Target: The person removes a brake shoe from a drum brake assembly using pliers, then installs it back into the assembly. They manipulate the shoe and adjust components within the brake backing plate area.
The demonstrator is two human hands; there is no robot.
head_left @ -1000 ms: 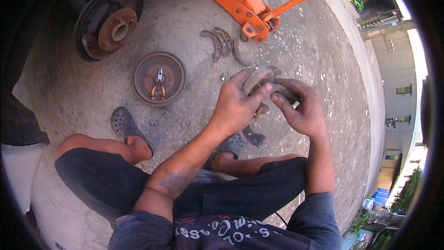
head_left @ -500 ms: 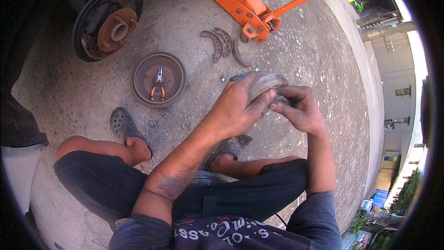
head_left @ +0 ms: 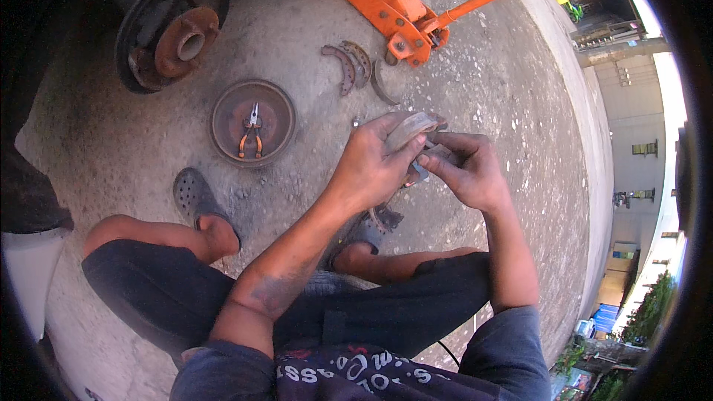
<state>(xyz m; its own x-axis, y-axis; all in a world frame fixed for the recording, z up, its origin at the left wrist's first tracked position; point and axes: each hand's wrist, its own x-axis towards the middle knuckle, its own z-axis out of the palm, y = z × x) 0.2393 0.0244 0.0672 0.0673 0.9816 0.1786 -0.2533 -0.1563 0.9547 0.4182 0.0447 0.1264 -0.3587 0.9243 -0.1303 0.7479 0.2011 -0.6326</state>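
One view only, from a wide fisheye camera on the person's head, facing steeply down over the knees at the concrete ground [head_left: 475, 89]. It sits close above the hands [head_left: 416, 167], which lie near the picture's middle, forearms entering from the lower edge. The ground bends toward the dark round rim. Farther off, at the top, lie a wheel hub [head_left: 174, 30] and an orange jack [head_left: 394, 0]; buildings curve along the right.

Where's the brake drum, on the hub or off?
Off. The brake drum lies flat on the concrete with pliers inside it, while the hub stands bare at upper left.
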